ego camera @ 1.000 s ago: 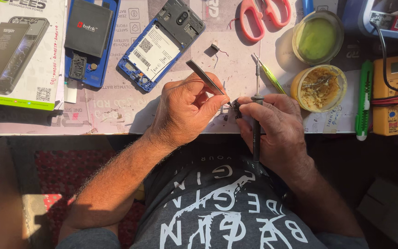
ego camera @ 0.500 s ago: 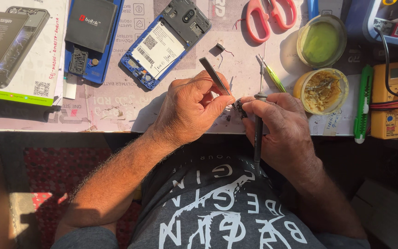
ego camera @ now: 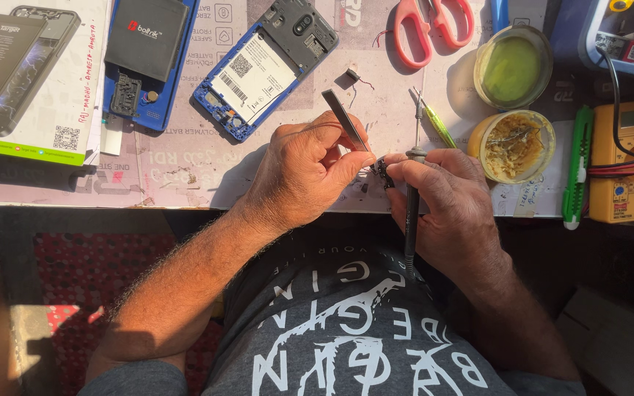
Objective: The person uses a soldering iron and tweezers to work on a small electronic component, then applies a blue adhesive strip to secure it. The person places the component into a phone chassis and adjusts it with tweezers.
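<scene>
Sunlit bench edge: left hand (ego camera: 306, 176) pinches tweezers (ego camera: 345, 121) slanting up-left, right hand (ego camera: 453, 209) grips upright iron (ego camera: 412, 198); part (ego camera: 383, 172) sits between, touching both.

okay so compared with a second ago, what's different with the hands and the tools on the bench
Very little. The left hand keeps its grip on the flat metal tweezers, and the right hand keeps the thin dark soldering iron, both meeting at the same small dark part. Nothing was picked up or let go. The open blue phone, red-handled scissors and round flux tins only seem to shift because the camera moved.
</scene>
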